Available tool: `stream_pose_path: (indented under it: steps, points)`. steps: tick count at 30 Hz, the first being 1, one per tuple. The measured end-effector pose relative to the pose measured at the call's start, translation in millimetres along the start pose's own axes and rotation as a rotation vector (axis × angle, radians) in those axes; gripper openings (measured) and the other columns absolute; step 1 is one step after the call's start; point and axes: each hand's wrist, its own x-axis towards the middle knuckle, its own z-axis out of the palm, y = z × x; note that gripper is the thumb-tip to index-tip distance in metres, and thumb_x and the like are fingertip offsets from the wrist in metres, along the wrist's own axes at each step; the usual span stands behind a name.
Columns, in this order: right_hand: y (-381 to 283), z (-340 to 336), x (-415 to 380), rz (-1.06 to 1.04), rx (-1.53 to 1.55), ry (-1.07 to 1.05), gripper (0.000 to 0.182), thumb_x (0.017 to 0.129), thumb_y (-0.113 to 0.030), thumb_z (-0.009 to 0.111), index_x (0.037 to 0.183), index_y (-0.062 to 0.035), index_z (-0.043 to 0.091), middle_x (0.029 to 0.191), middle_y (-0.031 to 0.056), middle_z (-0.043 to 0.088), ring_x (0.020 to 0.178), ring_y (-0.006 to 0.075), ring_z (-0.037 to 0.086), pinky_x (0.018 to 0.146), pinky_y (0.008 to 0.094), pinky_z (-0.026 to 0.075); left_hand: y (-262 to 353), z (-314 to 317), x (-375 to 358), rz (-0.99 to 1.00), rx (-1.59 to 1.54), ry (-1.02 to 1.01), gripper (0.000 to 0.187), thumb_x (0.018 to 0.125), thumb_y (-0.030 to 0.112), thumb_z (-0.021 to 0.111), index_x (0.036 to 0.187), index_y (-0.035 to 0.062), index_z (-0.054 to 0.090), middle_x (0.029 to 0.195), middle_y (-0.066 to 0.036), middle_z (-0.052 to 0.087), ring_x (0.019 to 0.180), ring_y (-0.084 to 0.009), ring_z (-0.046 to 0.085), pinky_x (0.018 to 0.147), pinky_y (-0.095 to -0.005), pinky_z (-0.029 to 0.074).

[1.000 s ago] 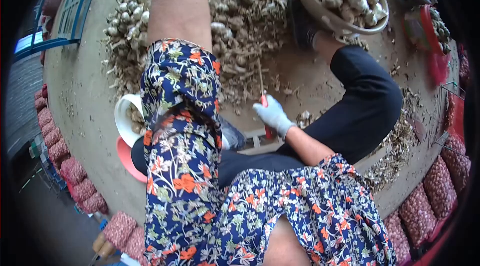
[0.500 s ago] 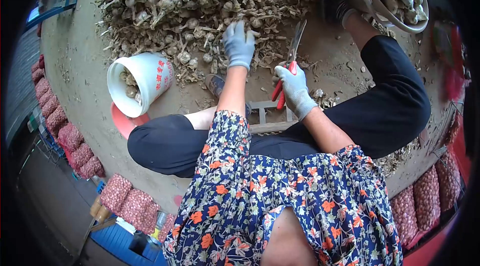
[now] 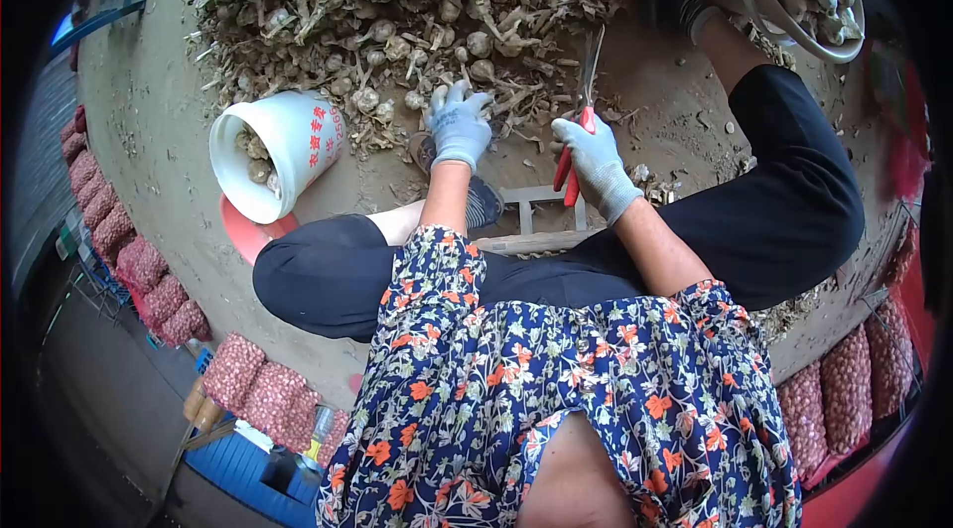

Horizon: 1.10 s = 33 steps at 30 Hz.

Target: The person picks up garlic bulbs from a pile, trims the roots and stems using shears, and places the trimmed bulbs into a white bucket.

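Note:
My left hand [image 3: 460, 126], in a pale grey glove, is at the near edge of a heap of garlic [image 3: 382, 7] with dry stalks. Its fingers are apart and bent a little over the loose bulbs and stalks, and no bulb shows in it. In my right hand [image 3: 599, 163], gloved the same way, are red-handled shears [image 3: 593, 81]. Their long metal blades point away from me, toward the heap's right side, and the handles stick out below my fist.
Left of my left hand, a white bucket [image 3: 316, 146] lies tipped with garlic inside, by a red basin [image 3: 248, 230]. A pale tub [image 3: 749, 7] of garlic stands at upper right. Filled mesh sacks [image 3: 849, 394] line both sides. A wooden frame [image 3: 536, 242] lies between my legs.
My left hand has drawn back toward me and slightly left, to the heap's near edge. My right hand with the shears has shifted slightly right. The view has moved a little.

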Motion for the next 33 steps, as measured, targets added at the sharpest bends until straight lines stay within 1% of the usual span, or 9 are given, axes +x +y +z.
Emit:
stream_pose_path:
  steps: [3, 5, 7, 10, 13, 21, 26, 31, 33]
  points:
    - [1, 0, 1, 0.011, 0.124, 0.038, 0.017, 0.079, -0.018, 0.062, 0.084, -0.0044, 0.052, 0.069, 0.0025, 0.054, 0.062, 0.0117, 0.054, 0.058, 0.0291, 0.046, -7, -20, 14, -0.170, -0.318, 0.098, 0.027, 0.076, 0.012, 0.053, 0.100, 0.0124, 0.067, 0.097, -0.017, 0.064, 0.086, -0.0366, 0.061, 0.078, -0.0408, 0.049]
    - [1, -1, 2, 0.006, 0.058, 0.047, 0.017, 0.078, -0.017, 0.061, 0.083, -0.0047, 0.052, 0.069, 0.0033, 0.055, 0.062, 0.0114, 0.054, 0.058, 0.0287, 0.046, -25, -1, 44, -0.295, -0.526, 0.237, 0.026, 0.077, 0.017, 0.055, 0.099, 0.0073, 0.065, 0.096, -0.020, 0.063, 0.091, -0.0365, 0.061, 0.080, -0.0409, 0.048]
    - [1, -2, 3, -0.005, -0.015, 0.051, 0.016, 0.077, -0.017, 0.061, 0.083, -0.0050, 0.051, 0.069, 0.0040, 0.056, 0.063, 0.0110, 0.055, 0.059, 0.0283, 0.046, 1, -20, 70, -0.129, -0.336, 0.278, 0.032, 0.079, 0.024, 0.058, 0.104, 0.0035, 0.061, 0.100, -0.023, 0.061, 0.097, -0.0375, 0.059, 0.082, -0.0422, 0.048]
    - [-2, -3, 4, 0.046, -0.187, -0.064, 0.019, 0.077, -0.019, 0.061, 0.084, -0.0042, 0.052, 0.070, 0.0071, 0.058, 0.063, 0.0143, 0.057, 0.061, 0.0298, 0.048, 34, -14, 111, -0.360, -0.093, -0.177, 0.053, 0.075, 0.038, 0.068, 0.113, 0.0033, 0.058, 0.116, -0.022, 0.058, 0.111, -0.0342, 0.055, 0.094, -0.0416, 0.044]
    - [-2, -4, -4, -0.049, -0.807, -0.113, 0.038, 0.080, -0.036, 0.054, 0.097, -0.0018, 0.052, 0.099, 0.0228, 0.062, 0.096, 0.0396, 0.059, 0.085, 0.0435, 0.045, 28, -12, 129, -0.354, -0.131, -0.265, 0.054, 0.068, 0.039, 0.071, 0.109, 0.0056, 0.061, 0.110, -0.021, 0.062, 0.102, -0.0348, 0.060, 0.088, -0.0407, 0.048]
    - [-4, 5, -9, -0.210, -1.052, -0.133, 0.041, 0.084, -0.035, 0.051, 0.105, 0.0002, 0.048, 0.099, 0.0251, 0.060, 0.097, 0.0391, 0.059, 0.085, 0.0449, 0.045, 29, -80, 47, -0.145, -0.305, 0.056, 0.044, 0.066, 0.032, 0.072, 0.100, 0.0043, 0.065, 0.097, -0.020, 0.065, 0.091, -0.0344, 0.063, 0.079, -0.0410, 0.050]
    - [-12, 9, -21, -0.308, -1.103, -0.097, 0.039, 0.087, -0.034, 0.049, 0.107, -0.0005, 0.047, 0.098, 0.0250, 0.062, 0.095, 0.0381, 0.060, 0.083, 0.0441, 0.047, 42, -89, 25, -0.146, -0.336, 0.023, 0.039, 0.066, 0.030, 0.071, 0.099, 0.0086, 0.066, 0.095, -0.019, 0.066, 0.089, -0.0346, 0.064, 0.080, -0.0409, 0.050]
    - [-10, 2, -22, -0.273, -1.084, -0.114, 0.039, 0.087, -0.034, 0.048, 0.106, 0.0001, 0.048, 0.093, 0.0262, 0.063, 0.091, 0.0400, 0.061, 0.080, 0.0452, 0.048, 42, -81, 25, -0.230, -0.609, 0.004, 0.036, 0.066, 0.017, 0.072, 0.100, 0.0080, 0.066, 0.090, -0.012, 0.067, 0.080, -0.0214, 0.065, 0.073, -0.0312, 0.052]
    - [-2, -5, -23, -0.312, -1.029, -0.106, 0.039, 0.086, -0.035, 0.048, 0.104, 0.0001, 0.048, 0.093, 0.0265, 0.063, 0.091, 0.0405, 0.061, 0.081, 0.0455, 0.047, 34, -67, 28, -0.081, -1.420, 0.057, 0.040, 0.068, 0.000, 0.067, 0.107, 0.0078, 0.063, 0.099, -0.008, 0.065, 0.082, -0.0166, 0.064, 0.074, -0.0264, 0.052]
